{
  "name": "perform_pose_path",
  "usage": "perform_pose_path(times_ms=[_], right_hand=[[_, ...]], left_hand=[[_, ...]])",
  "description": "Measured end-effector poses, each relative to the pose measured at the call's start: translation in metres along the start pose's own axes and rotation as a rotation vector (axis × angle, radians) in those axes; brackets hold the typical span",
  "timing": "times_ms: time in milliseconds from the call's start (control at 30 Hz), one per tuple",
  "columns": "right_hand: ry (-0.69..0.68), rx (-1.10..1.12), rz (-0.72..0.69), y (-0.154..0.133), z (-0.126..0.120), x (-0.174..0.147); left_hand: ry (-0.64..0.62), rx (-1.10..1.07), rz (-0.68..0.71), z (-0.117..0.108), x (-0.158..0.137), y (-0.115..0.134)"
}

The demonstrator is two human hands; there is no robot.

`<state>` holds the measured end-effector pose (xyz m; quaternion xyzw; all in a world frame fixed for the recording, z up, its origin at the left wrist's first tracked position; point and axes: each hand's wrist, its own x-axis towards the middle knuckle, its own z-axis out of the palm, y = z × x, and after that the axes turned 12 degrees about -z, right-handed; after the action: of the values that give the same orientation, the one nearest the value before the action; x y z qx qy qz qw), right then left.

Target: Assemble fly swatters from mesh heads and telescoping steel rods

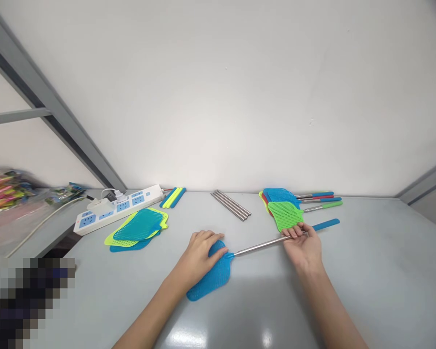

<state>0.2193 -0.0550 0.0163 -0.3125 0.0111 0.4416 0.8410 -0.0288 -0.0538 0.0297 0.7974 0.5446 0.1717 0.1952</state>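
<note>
A blue fly swatter (212,278) with a metal rod and a blue handle lies slanted before me, its head nearer on the left and its handle farther away on the right. My left hand (202,252) grips the perforated head near its neck, thumb and fingers closed over it. Palm up, my right hand (303,247) has its fingers curled over the rod just short of the blue handle (326,225). Right behind that hand, a green fly swatter (285,215) lies on a pile of blue, red and yellow swatters.
Several loose metal rods (230,204) lie by the wall. Blue and yellow handle sleeves (173,198) sit beside a white power strip (154,195) with plugs in it. Loose swatter heads (136,226) are stacked at left. Bagged colourful items (7,191) stand beyond a grey frame post.
</note>
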Motion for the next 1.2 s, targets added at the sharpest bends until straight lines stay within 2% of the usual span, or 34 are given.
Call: perform_pose_path(times_ms=[200, 467, 700, 900, 1200], right_hand=[[-0.02, 0.056, 0.039, -0.002, 0.006, -0.005], [-0.05, 0.019, 0.033, -0.001, 0.002, -0.003], [-0.063, -0.003, -0.011, -0.005, 0.003, -0.001], [-0.007, 0.041, 0.014, -0.007, 0.004, -0.001], [-0.041, -0.007, 0.006, -0.005, -0.004, 0.005]], left_hand=[[-0.023, -0.005, -0.046, -0.003, 0.0, 0.005], [-0.037, -0.01, -0.07, -0.002, 0.0, 0.009], [0.022, -0.02, -0.075, -0.004, 0.004, 0.001], [0.174, -0.082, 0.012, -0.006, 0.004, -0.003], [0.176, -0.075, 0.139, -0.007, -0.001, 0.007]])
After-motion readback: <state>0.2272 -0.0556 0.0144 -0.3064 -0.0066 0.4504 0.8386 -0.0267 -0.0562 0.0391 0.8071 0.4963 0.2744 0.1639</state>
